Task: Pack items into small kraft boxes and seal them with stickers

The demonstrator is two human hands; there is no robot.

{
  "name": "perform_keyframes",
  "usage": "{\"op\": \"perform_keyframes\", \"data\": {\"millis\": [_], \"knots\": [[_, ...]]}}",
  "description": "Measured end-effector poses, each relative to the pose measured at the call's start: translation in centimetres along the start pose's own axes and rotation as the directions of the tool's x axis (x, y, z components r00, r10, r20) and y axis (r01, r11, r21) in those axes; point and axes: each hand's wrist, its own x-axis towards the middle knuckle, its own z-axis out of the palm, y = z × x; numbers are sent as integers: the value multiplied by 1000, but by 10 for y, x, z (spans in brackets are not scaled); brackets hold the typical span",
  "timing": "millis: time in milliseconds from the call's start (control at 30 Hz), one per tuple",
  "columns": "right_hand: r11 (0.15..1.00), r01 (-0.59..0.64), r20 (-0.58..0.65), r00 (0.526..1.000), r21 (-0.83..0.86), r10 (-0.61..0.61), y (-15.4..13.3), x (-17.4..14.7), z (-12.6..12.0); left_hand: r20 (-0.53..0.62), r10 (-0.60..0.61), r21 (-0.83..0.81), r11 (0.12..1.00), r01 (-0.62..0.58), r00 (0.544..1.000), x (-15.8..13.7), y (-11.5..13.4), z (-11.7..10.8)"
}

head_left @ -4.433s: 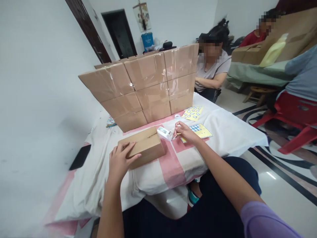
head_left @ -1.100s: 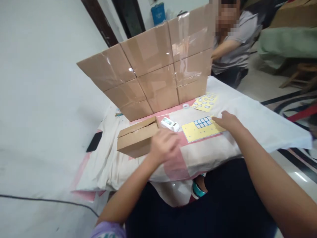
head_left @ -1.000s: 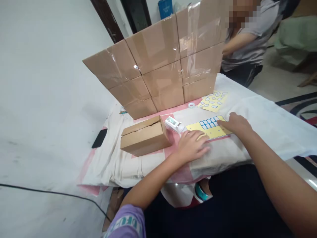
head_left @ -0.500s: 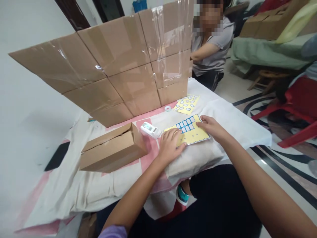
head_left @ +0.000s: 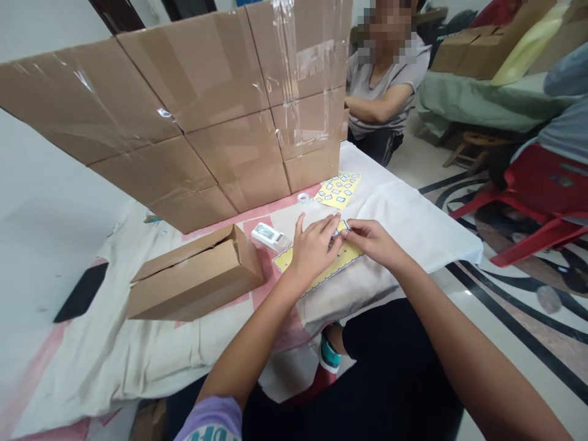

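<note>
A yellow card (head_left: 316, 278) with a scalloped blue edge lies slanted at the front of the table, mostly covered by my hands. My left hand (head_left: 315, 245) rests palm down over it with its fingers apart and the little finger raised. From the right, my right hand (head_left: 374, 242) pinches thumb and fingers together beside the blue-outlined squares on the card, close to my left fingertips. What sits in that pinch is too small and hidden to make out. A second yellow card (head_left: 340, 191) with scattered outlined squares lies farther back, apart from both hands.
Left of the cards are a white plastic case (head_left: 270, 236) and a closed cardboard box (head_left: 197, 275). A roll of tape (head_left: 304, 198) lies before a tall taped cardboard panel (head_left: 248, 159). A dark flat object (head_left: 82, 291) is far left. A person (head_left: 383, 92) sits beyond; a red chair (head_left: 542, 190) is right.
My right hand has left the card's right edge and come in toward my left hand at the squares. My left hand has shifted further over the card, which now lies more slanted.
</note>
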Motion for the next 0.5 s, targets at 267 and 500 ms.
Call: {"op": "perform_keyframes", "data": {"millis": [267, 500], "knots": [[984, -8, -70, 998, -177, -4, 0, 5, 8, 33, -33, 149, 988, 27, 999, -9, 0, 7], [881, -157, -183, 980, -447, 81, 30, 27, -9, -158, -190, -105, 979, 175, 969, -21, -17, 0]]}}
